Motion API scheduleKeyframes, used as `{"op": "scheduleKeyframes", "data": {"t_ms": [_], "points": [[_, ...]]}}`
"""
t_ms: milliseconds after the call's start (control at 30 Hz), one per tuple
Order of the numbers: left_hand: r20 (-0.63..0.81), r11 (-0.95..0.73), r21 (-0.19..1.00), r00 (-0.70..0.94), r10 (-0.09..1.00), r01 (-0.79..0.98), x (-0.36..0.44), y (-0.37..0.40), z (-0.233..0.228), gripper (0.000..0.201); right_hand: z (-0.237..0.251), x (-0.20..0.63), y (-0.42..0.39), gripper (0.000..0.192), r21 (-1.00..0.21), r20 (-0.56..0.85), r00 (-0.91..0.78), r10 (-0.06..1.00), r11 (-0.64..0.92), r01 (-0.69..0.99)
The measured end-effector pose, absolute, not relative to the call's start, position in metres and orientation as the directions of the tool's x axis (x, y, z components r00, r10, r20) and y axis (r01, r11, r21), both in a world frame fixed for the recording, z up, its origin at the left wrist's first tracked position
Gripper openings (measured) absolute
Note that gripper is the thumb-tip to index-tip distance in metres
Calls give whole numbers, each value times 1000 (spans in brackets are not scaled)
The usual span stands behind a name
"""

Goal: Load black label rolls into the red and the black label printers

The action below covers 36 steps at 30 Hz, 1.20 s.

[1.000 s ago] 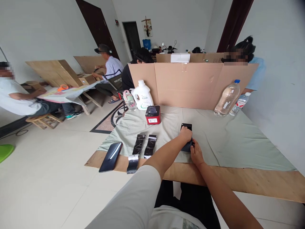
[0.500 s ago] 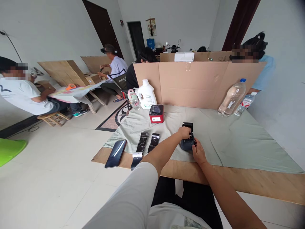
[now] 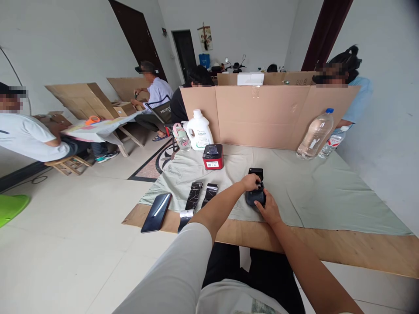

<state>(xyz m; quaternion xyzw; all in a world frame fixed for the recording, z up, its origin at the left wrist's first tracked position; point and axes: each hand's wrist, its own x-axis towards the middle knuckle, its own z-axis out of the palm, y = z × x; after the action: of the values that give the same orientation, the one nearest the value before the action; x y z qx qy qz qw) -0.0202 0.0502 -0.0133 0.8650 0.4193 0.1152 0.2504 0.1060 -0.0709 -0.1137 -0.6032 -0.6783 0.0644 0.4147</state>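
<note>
A small dark device with a raised lid, which looks like a portable label printer (image 3: 251, 199), lies on the cloth in front of me. My left hand (image 3: 250, 182) reaches into its opened middle, fingers bent together; what they pinch, if anything, is hidden. Along the right side and near corner, my right hand (image 3: 271, 210) grips the body, thumb at the front edge. Left of the device lie a black marble-patterned roll (image 3: 194, 195) and a second black roll (image 3: 209, 194), both partly unrolled. A silvery roll (image 3: 186, 214) sits nearer, partly behind my left arm.
A dark phone (image 3: 156, 213) rests at the table's left front edge. Behind are a red and black box (image 3: 213, 158), a white jug (image 3: 199, 133), a pink-topped bottle (image 3: 182, 138), a large plastic bottle (image 3: 316, 135) and a smaller bottle (image 3: 333, 143). A cardboard screen (image 3: 255, 117) stands across the back.
My left fingers have shifted slightly within the opened device. My right thumb has come round onto its near front. The whole view has turned a little to the right.
</note>
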Motion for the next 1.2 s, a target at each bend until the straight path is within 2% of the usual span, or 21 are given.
{"op": "scheduleKeyframes", "data": {"t_ms": [267,433,533,633,767,867,933,1033,1100,1200], "points": [[9,-539,492,615,789,684,-24,47,-17,34,-113,106,-71,71,-591,475,63,878,265,762],[-10,-440,652,587,809,617,-23,49,-21,31,-112,105,-71,70,-585,474,53,879,269,765],[-4,-307,820,541,841,483,-21,51,-25,30,-111,105,-72,69,-584,471,46,881,273,765],[-20,-108,967,488,873,231,-20,50,-25,30,-111,105,-72,69,-580,474,47,879,271,768],[12,52,993,510,860,-111,-36,39,-8,33,-110,105,-72,71,-577,467,47,883,264,773],[30,80,979,519,854,-189,-82,25,16,40,-109,106,-73,72,-582,463,41,885,268,768],[-41,100,991,504,863,-90,-131,15,31,45,-108,106,-73,73,-582,461,37,887,270,767],[-227,125,963,472,852,239,-217,-1,46,41,-108,107,-73,75,-572,460,31,887,269,775],[-341,103,854,398,852,510,-270,-12,47,34,-108,107,-73,75,-564,456,28,889,264,782],[-434,39,534,234,870,844,-325,-27,38,33,-109,107,-73,75,-559,461,28,887,266,785]]}}
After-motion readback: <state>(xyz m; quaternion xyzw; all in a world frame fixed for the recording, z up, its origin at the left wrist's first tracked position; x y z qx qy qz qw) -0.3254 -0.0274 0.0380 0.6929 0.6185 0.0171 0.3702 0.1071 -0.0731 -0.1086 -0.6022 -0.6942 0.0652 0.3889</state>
